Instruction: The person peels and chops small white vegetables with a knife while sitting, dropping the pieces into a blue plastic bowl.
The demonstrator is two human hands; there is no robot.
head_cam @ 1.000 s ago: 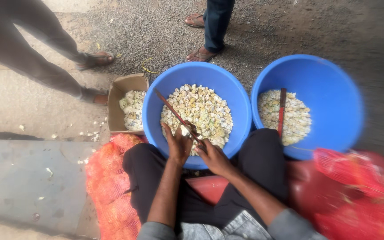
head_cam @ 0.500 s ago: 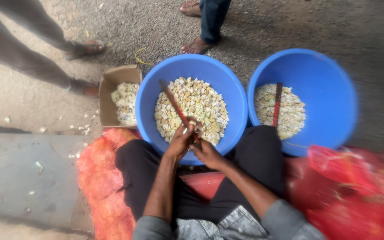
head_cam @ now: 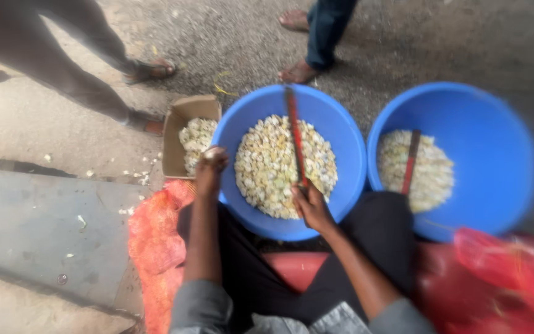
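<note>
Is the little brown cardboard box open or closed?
Open. The small brown cardboard box has its flaps up, and pale small pieces show inside. It stands beside the left blue plastic tub.

Left of the middle blue tub [head_cam: 341, 133] a cardboard box [head_cam: 177, 133] blocked the way; right, another tub [head_cam: 495, 124] touched it; beyond, bare ground lay open.
</note>
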